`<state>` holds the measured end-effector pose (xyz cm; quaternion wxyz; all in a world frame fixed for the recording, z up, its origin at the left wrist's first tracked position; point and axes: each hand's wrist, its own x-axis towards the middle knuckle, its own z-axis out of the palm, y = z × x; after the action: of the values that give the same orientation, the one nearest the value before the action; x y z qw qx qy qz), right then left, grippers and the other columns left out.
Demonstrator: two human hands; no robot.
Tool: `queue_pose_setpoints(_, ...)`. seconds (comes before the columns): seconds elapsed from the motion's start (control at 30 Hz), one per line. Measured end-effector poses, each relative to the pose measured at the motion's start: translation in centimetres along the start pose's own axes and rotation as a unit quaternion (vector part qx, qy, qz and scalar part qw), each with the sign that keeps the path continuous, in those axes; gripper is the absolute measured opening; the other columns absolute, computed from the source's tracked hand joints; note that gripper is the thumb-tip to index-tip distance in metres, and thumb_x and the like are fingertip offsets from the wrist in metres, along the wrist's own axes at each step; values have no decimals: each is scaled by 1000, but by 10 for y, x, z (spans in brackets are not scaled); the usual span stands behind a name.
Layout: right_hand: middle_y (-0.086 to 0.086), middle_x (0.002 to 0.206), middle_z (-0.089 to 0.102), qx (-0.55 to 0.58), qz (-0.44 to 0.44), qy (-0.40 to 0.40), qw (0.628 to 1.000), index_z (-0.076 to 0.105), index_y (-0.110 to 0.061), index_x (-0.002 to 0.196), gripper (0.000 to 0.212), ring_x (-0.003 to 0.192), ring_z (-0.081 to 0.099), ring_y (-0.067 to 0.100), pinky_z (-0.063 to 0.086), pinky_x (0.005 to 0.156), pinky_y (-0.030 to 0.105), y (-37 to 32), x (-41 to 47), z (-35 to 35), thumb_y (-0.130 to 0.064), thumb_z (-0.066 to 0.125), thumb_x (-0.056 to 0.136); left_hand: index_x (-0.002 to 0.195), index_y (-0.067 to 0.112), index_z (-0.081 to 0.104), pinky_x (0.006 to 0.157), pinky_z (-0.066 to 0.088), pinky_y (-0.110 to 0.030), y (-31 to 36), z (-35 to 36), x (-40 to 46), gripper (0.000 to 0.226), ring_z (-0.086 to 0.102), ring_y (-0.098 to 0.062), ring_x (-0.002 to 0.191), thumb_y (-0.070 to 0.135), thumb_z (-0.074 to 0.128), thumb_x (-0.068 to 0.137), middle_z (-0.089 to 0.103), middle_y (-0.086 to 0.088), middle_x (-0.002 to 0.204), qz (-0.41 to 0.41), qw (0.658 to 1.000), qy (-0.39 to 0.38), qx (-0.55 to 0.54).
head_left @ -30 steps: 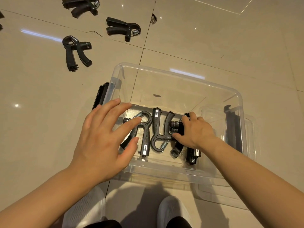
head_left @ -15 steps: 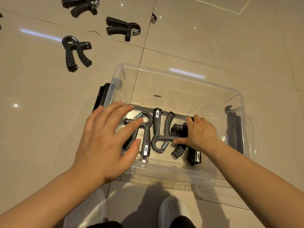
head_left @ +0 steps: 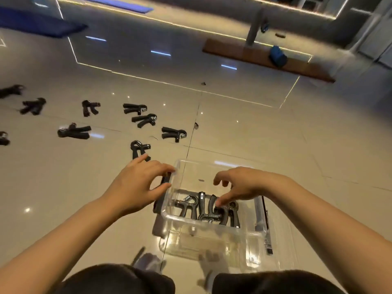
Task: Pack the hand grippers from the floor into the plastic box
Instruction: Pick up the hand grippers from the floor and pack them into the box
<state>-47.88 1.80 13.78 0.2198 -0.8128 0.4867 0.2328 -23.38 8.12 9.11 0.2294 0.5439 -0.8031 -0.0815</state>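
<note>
Head view is now tipped up and away from the box [head_left: 214, 224], so that far more of the floor [head_left: 254, 128] is taken in than half a second ago, with some motion blur. Both hands have been lifted out of the packing. The right hand [head_left: 244, 184], which was pressed against the grippers in the box [head_left: 209, 210], is now raised above them, its fingers loosely curled and apart, nothing held; only the thumb tip is seen close over the row, and contact cannot be told. The left hand [head_left: 135, 187], earlier spread over the box's left near corner, is now drawn to the left rim, fingers parted and empty, its fingertips at or just beside the rim, next to the black latch [head_left: 164, 184].

Inside the box about three or four grippers are left lying side by side along the near wall; the far half of the floor of the box is bare. Out on the floor to the far left, loose grippers [head_left: 146, 120] are scattered, the nearest gripper [head_left: 139, 148] lying just beyond the left hand.

It is judged that the arranging step is finished and that the next pick is being sought. Most of the task is judged to remain.
</note>
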Motion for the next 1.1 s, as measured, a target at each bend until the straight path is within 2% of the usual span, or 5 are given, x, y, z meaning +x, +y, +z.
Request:
queue_pose_setpoints(0.1,1,132,51,31,-34,54,997,43,-24,134,58,114,49,18,40,93,30,-53,-51,-29,-47,62,84,119,31,58,90,45,-21,26,-68,-30,33,54,0,95,37,61,86,61,15,106,-57,998,15,-10)
queue_pose_setpoints(0.2,2,131,53,82,-72,107,988,46,-22,132,50,114,52,18,43,96,32,-104,-94,-41,-40,61,87,109,25,63,77,37,-9,57,-112,-70,26,54,-2,91,28,66,84,57,14,104,-69,989,127,-30)
queue_pose_setpoints(0.4,2,128,57,120,-90,215,965,53,-23,124,32,112,54,19,47,96,37,-158,-127,-23,-33,52,94,97,27,64,73,53,-24,82,-129,-133,16,59,-2,79,22,69,82,62,13,92,-136,980,138,-43)
queue_pose_setpoints(0.83,5,132,53,141,-121,145,972,46,-19,134,46,116,51,22,42,93,32,-173,-46,-48,-26,60,90,116,36,54,82,50,-27,38,-150,-130,32,53,0,94,50,54,87,54,20,103,-242,964,-13,108)
queue_pose_setpoints(1.1,5,129,54,112,-193,92,970,48,-19,132,49,111,53,21,45,86,31,-261,36,-68,-25,66,87,116,39,54,83,51,-32,-23,-180,-149,36,54,-1,97,54,55,83,59,17,108,-341,933,73,89)
